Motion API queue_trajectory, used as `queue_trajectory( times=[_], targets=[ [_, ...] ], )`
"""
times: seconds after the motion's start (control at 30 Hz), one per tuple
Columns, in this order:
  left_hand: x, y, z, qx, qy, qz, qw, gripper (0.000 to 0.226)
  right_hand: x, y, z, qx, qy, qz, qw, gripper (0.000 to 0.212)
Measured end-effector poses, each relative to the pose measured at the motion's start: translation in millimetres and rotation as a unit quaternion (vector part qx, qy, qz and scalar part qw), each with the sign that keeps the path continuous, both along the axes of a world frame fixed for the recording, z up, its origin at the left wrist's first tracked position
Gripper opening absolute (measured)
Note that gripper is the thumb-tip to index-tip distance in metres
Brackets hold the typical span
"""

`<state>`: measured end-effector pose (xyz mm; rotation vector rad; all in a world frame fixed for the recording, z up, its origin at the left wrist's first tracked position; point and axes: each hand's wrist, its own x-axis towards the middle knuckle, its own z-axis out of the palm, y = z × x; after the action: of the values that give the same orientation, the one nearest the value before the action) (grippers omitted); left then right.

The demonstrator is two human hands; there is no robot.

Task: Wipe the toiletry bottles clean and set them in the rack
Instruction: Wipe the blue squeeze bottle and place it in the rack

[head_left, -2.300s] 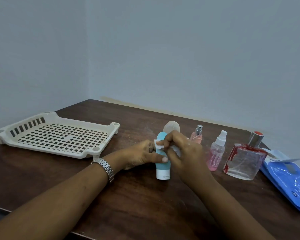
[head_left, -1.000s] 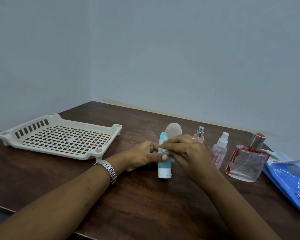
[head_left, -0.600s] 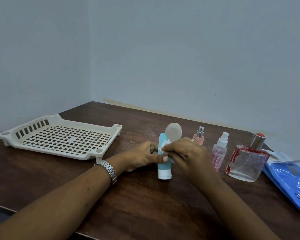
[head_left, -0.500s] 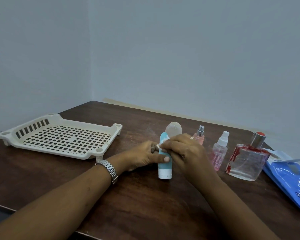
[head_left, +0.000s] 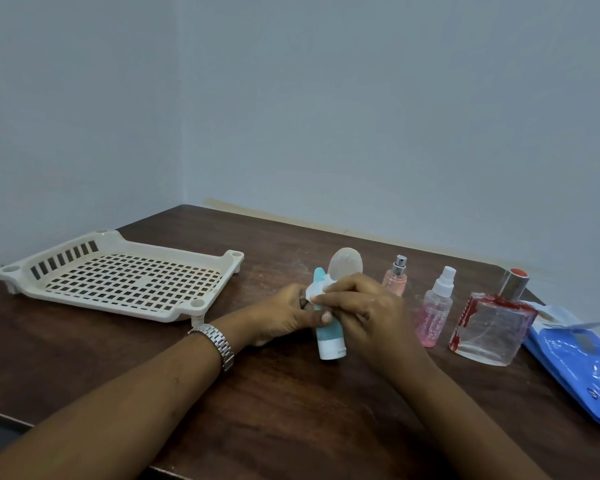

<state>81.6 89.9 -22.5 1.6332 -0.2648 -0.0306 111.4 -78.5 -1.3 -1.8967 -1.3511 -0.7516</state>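
A teal tube (head_left: 329,337) with a white cap stands cap-down on the brown table (head_left: 291,410). My left hand (head_left: 284,317) grips its middle from the left. My right hand (head_left: 368,313) pinches a small white wipe (head_left: 315,289) against the tube's upper part. The cream slotted rack (head_left: 118,275) sits at the left with nothing in it. Behind my hands stands a pale oval bottle (head_left: 345,266).
To the right stand a small pink spray bottle (head_left: 395,278), a taller pink spray bottle (head_left: 435,311) and a square glass perfume bottle (head_left: 492,323) with red marks. A blue wipes pack (head_left: 579,365) lies at the far right, near the table's edge.
My right hand has rubbed the wipe up and down the upper part of the tube. My left hand has kept its hold and the tube has stayed in place.
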Motion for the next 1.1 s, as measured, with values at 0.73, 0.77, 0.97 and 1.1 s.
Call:
queue_trajectory(
  times=[0.73, 0.77, 0.97, 1.1],
  targets=[
    [8, 4, -6, -0.019, -0.011, -0.014, 1.000, 0.095, 2, -21, 15, -0.231, 0.279, 0.041, 0.931, 0.022],
    [9, 5, -7, -0.013, -0.015, -0.007, 1.000, 0.103, 3, -19, 11, -0.244, 0.260, 0.034, 0.933, 0.023],
    [9, 4, -5, -0.031, -0.018, -0.004, 0.999, 0.085, 13, -22, 9, -0.068, 0.207, 0.009, 0.976, 0.020],
    [7, 4, -4, -0.022, -0.012, -0.017, 1.000, 0.084, 13, -17, 7, 0.055, 0.178, -0.004, 0.983, 0.017]
  ],
)
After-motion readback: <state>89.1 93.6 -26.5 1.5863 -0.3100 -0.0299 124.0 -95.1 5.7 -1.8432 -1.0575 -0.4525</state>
